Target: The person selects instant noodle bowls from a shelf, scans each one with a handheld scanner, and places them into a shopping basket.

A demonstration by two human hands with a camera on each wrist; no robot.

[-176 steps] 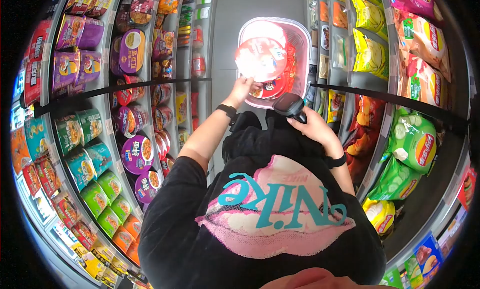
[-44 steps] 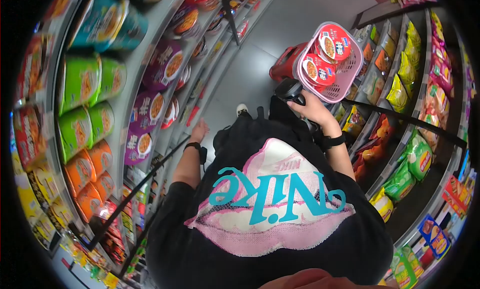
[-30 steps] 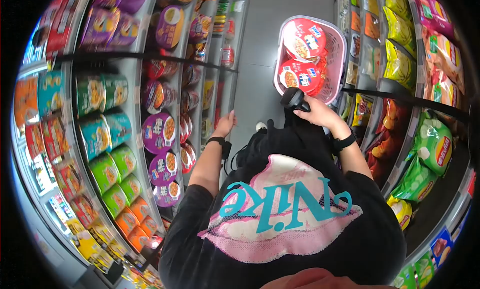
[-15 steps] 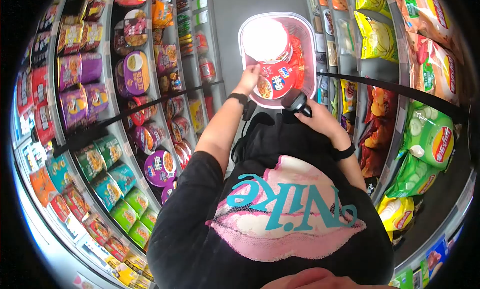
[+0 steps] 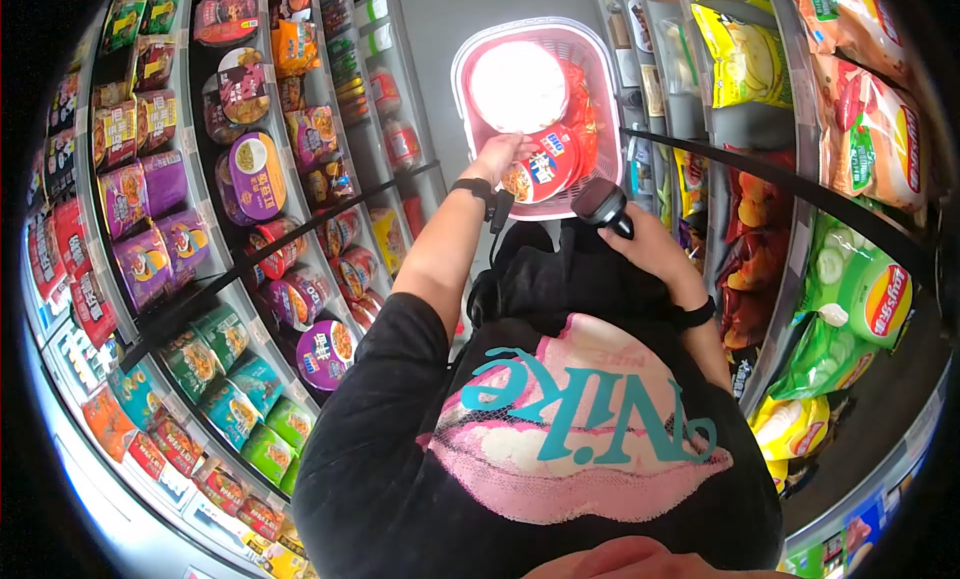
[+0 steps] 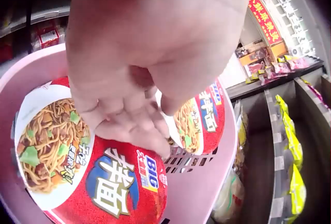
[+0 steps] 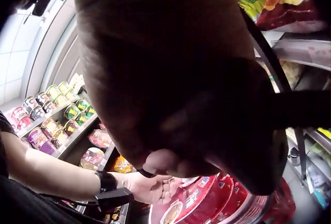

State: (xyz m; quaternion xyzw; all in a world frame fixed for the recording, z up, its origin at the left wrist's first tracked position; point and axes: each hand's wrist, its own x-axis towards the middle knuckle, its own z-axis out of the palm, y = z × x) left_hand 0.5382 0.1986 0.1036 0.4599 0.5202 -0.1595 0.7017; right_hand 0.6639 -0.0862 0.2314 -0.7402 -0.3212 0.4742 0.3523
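Observation:
A pink basket point(image 5: 462, 94) holds red noodle bowls and other red packages. My left hand point(image 5: 497, 159) touches the nearer bowl point(image 5: 552, 161) by its edge; glare whitens the farther bowl point(image 5: 518, 85). In the left wrist view, the left hand point(image 6: 145, 43) has loosely bent fingers between the near bowl point(image 6: 116, 188) and another bowl point(image 6: 207, 118). My right hand point(image 5: 650, 249) grips a black handheld device point(image 5: 601, 203) beside the basket rim. The right wrist view shows the right hand point(image 7: 155, 74) in shadow, with my left hand point(image 7: 152, 189) at a bowl point(image 7: 199, 201) beyond.
Shelves of cup and bowl noodles, with purple bowls point(image 5: 325, 355) among them, line the left side. Chip bags, such as a green one point(image 5: 850, 279), fill the right shelves. Grey floor point(image 5: 450, 14) runs between them. A black strap point(image 5: 760, 164) crosses the right shelves.
Since about a second ago, my left hand has moved from beside the left shelves to the nearer bowl. Over the last half second it stays there, and my right hand keeps its grip on the device.

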